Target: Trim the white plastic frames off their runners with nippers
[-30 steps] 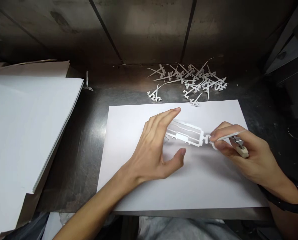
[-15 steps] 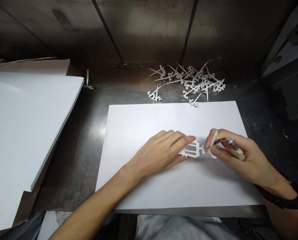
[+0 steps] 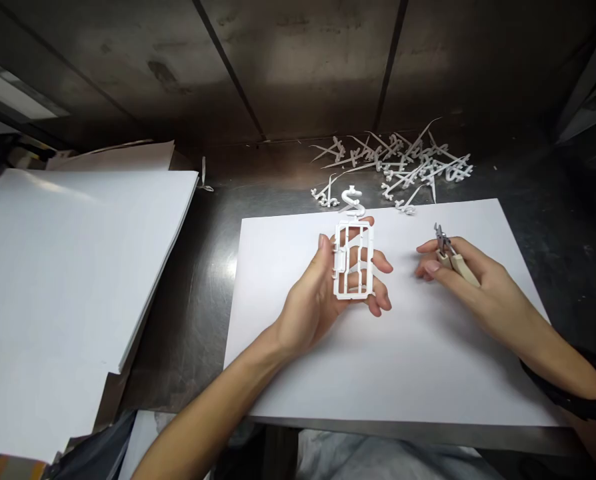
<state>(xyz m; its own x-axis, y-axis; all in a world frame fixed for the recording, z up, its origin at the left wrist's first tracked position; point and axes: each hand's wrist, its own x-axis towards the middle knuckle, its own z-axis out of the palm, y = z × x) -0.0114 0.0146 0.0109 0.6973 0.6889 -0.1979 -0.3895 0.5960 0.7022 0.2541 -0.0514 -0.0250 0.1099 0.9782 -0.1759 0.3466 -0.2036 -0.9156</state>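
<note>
A white plastic frame (image 3: 371,260) with inner bars rests upright across the fingers of my left hand (image 3: 311,300), palm turned up and thumb along its left side. From the frame's top end sticks out a curly white sprue (image 3: 352,201). My right hand (image 3: 478,270) is closed around side cutters (image 3: 455,263) with cream handles, their jaws pointing up and away. Both hands are over a white sheet (image 3: 408,373); the cutters are well apart from the frame.
Several cut white sprue pieces (image 3: 403,167) lie in a heap behind the sheet on the metal table (image 3: 198,280). At the left stands a stack of white sheets (image 3: 88,267), with one loose strip (image 3: 204,175) beside it. A metal wall (image 3: 298,67) closes off the back.
My left hand has turned palm up, swinging the frame from lying sideways to upright. My right hand has drawn away from the frame; the white curved piece at its fingers is no longer seen there.
</note>
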